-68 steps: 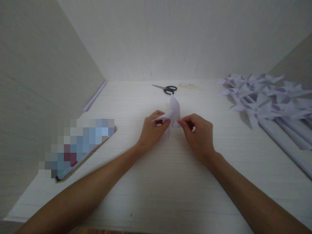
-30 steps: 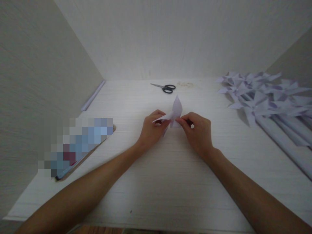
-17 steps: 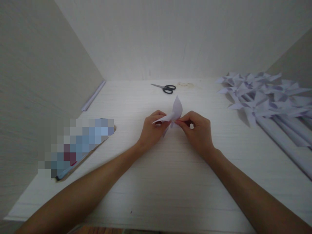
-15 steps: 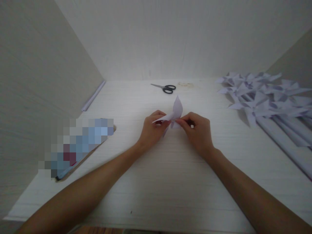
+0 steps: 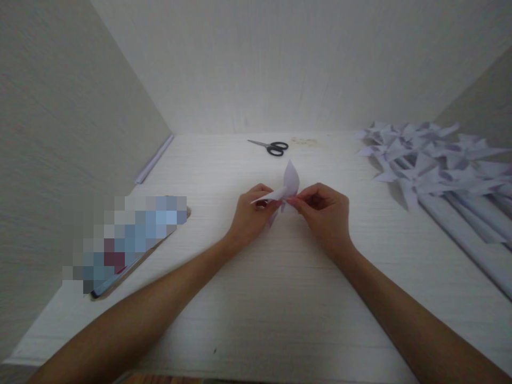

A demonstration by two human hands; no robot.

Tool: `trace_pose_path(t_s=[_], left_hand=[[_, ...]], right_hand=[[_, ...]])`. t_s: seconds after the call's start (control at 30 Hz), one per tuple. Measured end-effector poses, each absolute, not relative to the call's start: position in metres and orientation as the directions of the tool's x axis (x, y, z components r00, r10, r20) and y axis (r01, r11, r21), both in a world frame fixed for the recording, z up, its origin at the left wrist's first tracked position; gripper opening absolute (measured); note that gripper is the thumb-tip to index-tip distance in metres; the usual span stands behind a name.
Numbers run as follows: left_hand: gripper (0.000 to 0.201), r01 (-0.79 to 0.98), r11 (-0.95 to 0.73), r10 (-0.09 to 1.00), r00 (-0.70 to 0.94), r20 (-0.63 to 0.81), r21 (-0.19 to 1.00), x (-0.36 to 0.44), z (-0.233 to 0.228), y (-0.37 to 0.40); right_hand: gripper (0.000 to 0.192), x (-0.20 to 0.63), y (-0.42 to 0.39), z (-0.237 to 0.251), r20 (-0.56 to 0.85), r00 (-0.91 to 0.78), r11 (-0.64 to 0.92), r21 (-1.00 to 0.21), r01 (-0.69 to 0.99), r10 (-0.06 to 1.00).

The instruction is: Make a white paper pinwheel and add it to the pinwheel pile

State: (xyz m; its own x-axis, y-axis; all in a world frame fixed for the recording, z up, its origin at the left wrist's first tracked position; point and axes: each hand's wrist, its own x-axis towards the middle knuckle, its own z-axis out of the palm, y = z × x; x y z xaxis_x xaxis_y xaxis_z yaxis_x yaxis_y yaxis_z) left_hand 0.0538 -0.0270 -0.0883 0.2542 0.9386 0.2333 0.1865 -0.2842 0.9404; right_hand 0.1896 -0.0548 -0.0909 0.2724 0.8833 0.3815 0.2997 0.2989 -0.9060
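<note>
Fingers of the left hand [image 5: 252,218] pinch the white folded paper [image 5: 292,178] near its middle, above the pale bench [image 5: 248,314]; the right hand's [image 5: 326,216] thumb and forefinger close narrowly on its right side, though anything small between the tips would be hidden. The paper looks very light, dry rather than slippery, springy along its curled blades and easily creased or torn. Its gathered middle, where layers seem to overlap, is probably the safest hold; the loose points would bend under a grip. To the right lie rolled paper sticks [image 5: 464,242] and, farther back, similar pinwheels [image 5: 420,168]. Scissors [image 5: 276,148] rest beyond the hands, near the wall [image 5: 256,64].
</note>
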Motion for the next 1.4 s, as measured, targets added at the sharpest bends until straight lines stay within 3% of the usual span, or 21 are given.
trace_pose_path(t_s=[0.2,0.5,0.7,1.0,1.4], left_hand=[[0.008,0.202,-0.286,0.945,0.220,0.241,0.937,0.0517,-0.0868,-0.0258],[0.010,0.209,-0.289,0.942,0.237,0.239,0.934,0.0506,-0.0888,-0.0255],[0.009,0.196,-0.279,0.947,0.221,0.235,0.940,0.0504,-0.0877,-0.0256],[0.009,0.175,-0.263,0.947,0.234,0.220,0.949,0.0514,-0.0871,-0.0265],[0.009,0.147,-0.214,0.957,0.231,0.177,0.966,0.0523,-0.0875,-0.0269]], right_hand=[[0.006,0.1940,-0.0514,-0.0874,0.275,0.202,0.258,-0.960,0.107,0.940],[0.014,0.1969,-0.0512,-0.0914,0.366,0.183,0.256,-0.859,0.443,0.912],[0.005,0.1969,-0.0524,-0.0937,0.417,0.116,0.322,-0.825,0.464,0.901],[0.013,0.1953,-0.0529,-0.0898,0.432,0.123,0.282,-0.753,0.595,0.893],[0.013,0.1954,-0.0520,-0.0917,0.404,0.162,0.271,-0.811,0.518,0.900]])
